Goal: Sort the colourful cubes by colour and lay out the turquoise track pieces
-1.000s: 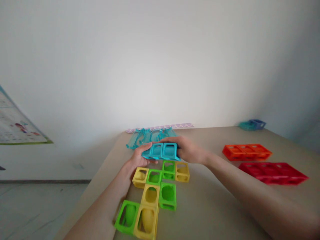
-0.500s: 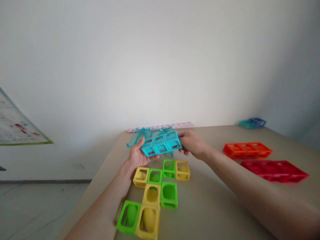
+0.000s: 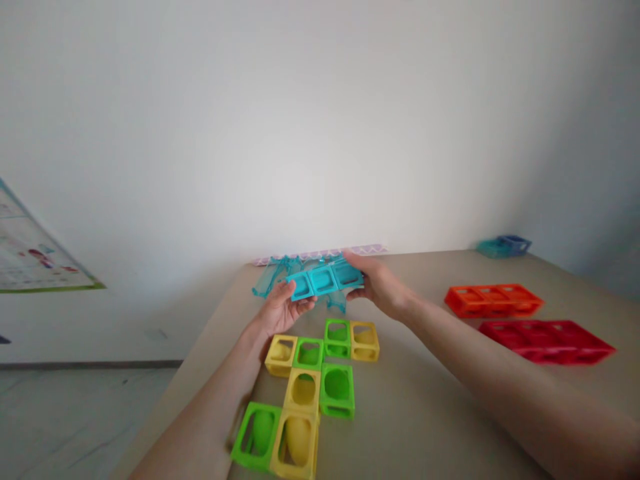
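Observation:
Both my hands hold a cyan block (image 3: 323, 280) of three joined open cubes, lifted above the table. My left hand (image 3: 281, 311) grips its left end and my right hand (image 3: 379, 285) grips its right end. Just below and nearer to me, a flat cluster of yellow and green open cubes (image 3: 315, 373) lies on the beige table (image 3: 425, 400). Behind the held block, several clear teal pieces (image 3: 280, 272) lie near the table's far edge.
An orange block row (image 3: 493, 300) and a red block row (image 3: 547, 341) lie at the right. A small blue and teal piece (image 3: 504, 247) sits in the far right corner. A pale patterned strip (image 3: 350, 252) runs along the white wall. A poster (image 3: 30, 253) hangs at left.
The cyan block has been lifted up and away from the yellow-green cluster and tilted, ending slightly higher and farther back. Both hands moved with it.

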The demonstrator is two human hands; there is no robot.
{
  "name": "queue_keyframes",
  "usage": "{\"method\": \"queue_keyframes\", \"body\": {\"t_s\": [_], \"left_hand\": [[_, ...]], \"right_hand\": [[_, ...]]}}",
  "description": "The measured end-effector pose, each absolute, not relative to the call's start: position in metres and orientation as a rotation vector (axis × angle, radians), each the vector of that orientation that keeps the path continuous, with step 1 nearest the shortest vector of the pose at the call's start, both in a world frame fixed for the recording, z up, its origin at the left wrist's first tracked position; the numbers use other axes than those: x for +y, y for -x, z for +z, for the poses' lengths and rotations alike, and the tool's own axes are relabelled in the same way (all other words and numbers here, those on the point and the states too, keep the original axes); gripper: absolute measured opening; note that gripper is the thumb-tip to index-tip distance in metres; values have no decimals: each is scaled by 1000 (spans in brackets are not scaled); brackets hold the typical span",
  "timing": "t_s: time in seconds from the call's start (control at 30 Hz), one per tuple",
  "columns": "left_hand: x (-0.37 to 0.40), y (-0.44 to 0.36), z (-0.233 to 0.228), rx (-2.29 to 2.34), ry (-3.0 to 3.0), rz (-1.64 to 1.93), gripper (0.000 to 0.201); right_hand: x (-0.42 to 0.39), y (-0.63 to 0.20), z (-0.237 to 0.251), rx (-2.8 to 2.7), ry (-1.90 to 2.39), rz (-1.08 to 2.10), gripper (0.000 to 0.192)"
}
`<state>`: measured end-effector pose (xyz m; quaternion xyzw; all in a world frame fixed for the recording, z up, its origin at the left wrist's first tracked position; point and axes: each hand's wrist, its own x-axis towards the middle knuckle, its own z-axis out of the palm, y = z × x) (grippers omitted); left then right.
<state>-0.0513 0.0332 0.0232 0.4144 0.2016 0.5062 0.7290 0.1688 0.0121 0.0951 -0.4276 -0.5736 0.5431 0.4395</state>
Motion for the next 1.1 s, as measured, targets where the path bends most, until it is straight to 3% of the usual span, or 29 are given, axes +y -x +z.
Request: {"method": "queue_keyframes", "body": {"t_s": [0.13, 0.2, 0.33, 0.43, 0.53, 0.73, 1.1], "left_hand": [[34, 53, 19, 391, -981, 1069, 42], [32, 54, 20, 341, -1011, 1032, 49], [26, 56, 29, 224, -1001, 917, 58], [25, 58, 34, 197, -953, 948, 65], [27, 60, 34, 209, -904, 1040, 60], [27, 60, 31, 235, -874, 1061, 54], [24, 61, 34, 268, -869, 1060, 56]], "right_hand": [[11, -169, 90, -1736, 1200, 608, 60], [7, -170, 91, -1920, 1114, 340, 59], [-5, -191, 101, -2073, 1058, 136, 41], [4, -237, 109, -2016, 1156, -18, 40], [34, -308, 110, -1959, 1420, -234, 40], [71, -417, 76, -2156, 1785, -121, 28], [62, -430, 64, -2285, 1917, -124, 41]]}}
